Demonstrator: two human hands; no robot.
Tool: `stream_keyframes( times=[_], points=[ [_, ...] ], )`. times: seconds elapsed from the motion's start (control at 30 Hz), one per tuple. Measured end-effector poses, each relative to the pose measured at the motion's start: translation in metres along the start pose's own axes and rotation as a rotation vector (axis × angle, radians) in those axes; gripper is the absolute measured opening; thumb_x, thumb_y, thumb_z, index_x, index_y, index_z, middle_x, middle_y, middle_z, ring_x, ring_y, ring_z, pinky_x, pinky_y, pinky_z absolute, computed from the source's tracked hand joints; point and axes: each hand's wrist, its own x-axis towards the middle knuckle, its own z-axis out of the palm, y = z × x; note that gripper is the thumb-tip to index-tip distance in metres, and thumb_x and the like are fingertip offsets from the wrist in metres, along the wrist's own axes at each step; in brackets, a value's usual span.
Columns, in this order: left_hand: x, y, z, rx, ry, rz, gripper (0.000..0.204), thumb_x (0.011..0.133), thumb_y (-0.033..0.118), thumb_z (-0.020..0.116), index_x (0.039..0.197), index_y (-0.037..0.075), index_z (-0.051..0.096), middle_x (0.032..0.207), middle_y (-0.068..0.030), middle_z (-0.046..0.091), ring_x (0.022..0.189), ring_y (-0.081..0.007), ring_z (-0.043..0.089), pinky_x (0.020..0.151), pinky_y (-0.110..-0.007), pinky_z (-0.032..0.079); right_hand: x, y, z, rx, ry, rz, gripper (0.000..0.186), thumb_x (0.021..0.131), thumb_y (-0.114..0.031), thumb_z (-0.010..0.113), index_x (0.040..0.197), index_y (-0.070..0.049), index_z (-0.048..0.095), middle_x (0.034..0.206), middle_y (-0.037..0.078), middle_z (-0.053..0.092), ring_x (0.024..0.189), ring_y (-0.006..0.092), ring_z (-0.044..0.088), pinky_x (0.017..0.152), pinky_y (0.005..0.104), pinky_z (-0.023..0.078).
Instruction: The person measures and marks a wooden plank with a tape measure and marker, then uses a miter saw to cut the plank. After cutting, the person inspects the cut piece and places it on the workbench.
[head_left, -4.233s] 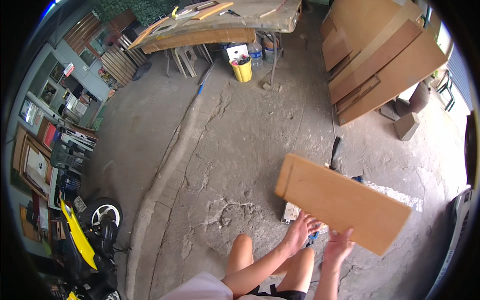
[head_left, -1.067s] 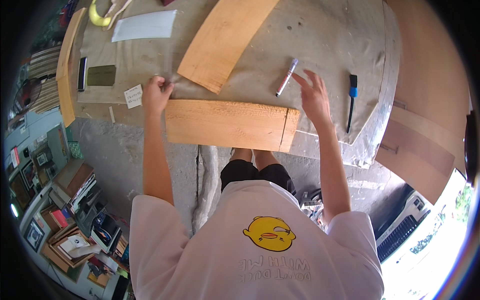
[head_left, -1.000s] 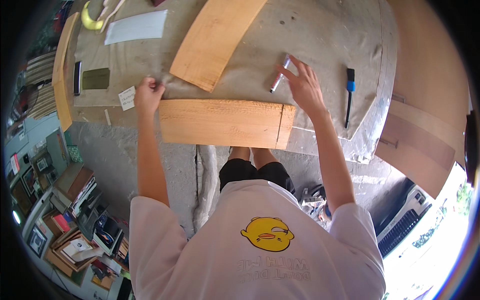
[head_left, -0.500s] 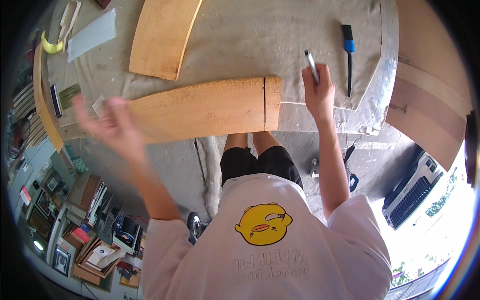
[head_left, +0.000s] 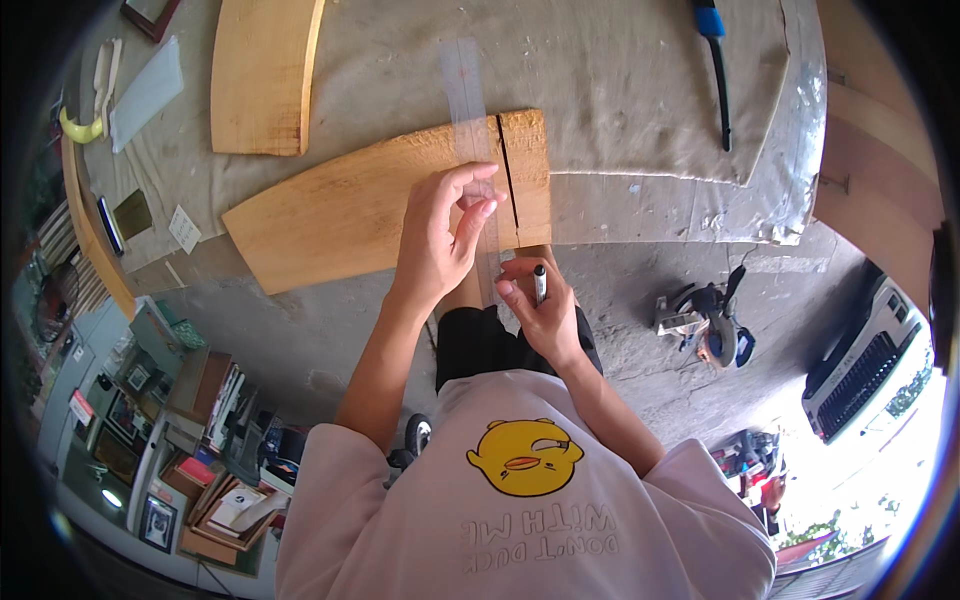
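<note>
A clear ruler lies crosswise over the curved wooden board, just left of a dark line drawn near the board's right end. My left hand grips the ruler over the board, thumb and fingers at its edges. Close to the ruler's near end is my right hand, its fingers closed around a marker. Whether the right fingertips also touch the ruler, I cannot tell. The board's near edge reaches past the table edge above my legs.
A second wooden board lies farther back. Toward the right is a blue and black brush. A white sheet and a yellow curved object lie at far left. A power tool sits on the floor at right.
My left hand has come from the left and now holds the ruler across the board. My right hand has moved nearer and left, still with the marker. The view has shifted.
</note>
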Motion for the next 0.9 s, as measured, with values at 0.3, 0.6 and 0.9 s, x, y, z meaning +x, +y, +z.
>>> stream_keyframes(
  times=[0.3, 0.6, 0.9],
  points=[
    [0.014, -0.003, -0.016, 0.815, 0.061, 0.379, 0.076, 0.080, 0.054, 0.072, 0.141, 0.014, 0.049, 0.134, -0.0131, 0.051, 0.115, -0.0269, 0.051, 0.094, -0.044, 0.038, 0.015, 0.024, 0.002, -0.014, 0.201, -0.113, 0.014, 0.093, -0.015, 0.065, 0.094, -0.001, 0.061, 0.078, 0.010, 0.062, 0.065, 0.0167, 0.057, 0.062, 0.0288, 0.046],
    [0.017, -0.019, -0.019, 0.777, -0.094, 0.448, 0.107, 0.067, 0.067, 0.073, 0.150, 0.011, 0.035, 0.156, -0.0102, 0.033, 0.142, -0.0330, 0.032, 0.114, -0.054, 0.026, 0.010, 0.025, 0.018, 0.001, 0.303, -0.166, 0.010, 0.091, -0.008, 0.063, 0.098, -0.001, 0.062, 0.081, 0.012, 0.064, 0.069, 0.0207, 0.061, 0.066, 0.0306, 0.049],
    [0.020, -0.025, -0.016, 0.849, -0.059, 0.508, 0.104, 0.069, 0.075, 0.065, 0.149, 0.013, 0.039, 0.153, -0.0078, 0.038, 0.141, -0.0325, 0.034, 0.114, -0.054, 0.027, 0.013, 0.033, 0.024, 0.017, 0.366, -0.215, 0.012, 0.091, -0.008, 0.064, 0.099, 0.000, 0.064, 0.083, 0.011, 0.066, 0.071, 0.0185, 0.061, 0.068, 0.0291, 0.048]
  ],
)
